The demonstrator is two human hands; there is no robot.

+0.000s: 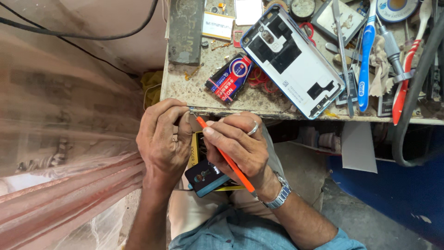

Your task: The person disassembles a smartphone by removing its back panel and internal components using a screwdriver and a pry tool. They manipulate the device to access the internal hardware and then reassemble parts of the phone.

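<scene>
The person is sitting at the edge of a cluttered bench (185, 92), both hands working just below its front lip. The right hand (240, 148) is closing its grip on an orange tool (226, 157), pinching it pen-fashion between thumb and fingers. The tool's long axis is running diagonally: its tip is pointing up and to the left, toward the bench edge, while its tail is slanting down and to the right past a metal wristwatch (277, 196). The tip is meeting something small at the fingertips of the left hand (164, 139), whose grip is pressed together around a piece too small to make out.

Beneath both hands, a dark phone (206, 178) is resting on the person's lap, partly covering a yellow-edged card or booklet (196, 148).

On the bench, a white phone back cover (291, 60) is lying inner side up, tilted diagonally. Just beside it, a black battery with a red and blue label (230, 82) is lying near some red rubber bands (259, 76). Further right, a blue toothbrush (365, 60), a red toothbrush (407, 74) and metal tweezers (342, 51) are lying roughly lengthwise away from the person. I cannot tell of any container holding things.
</scene>
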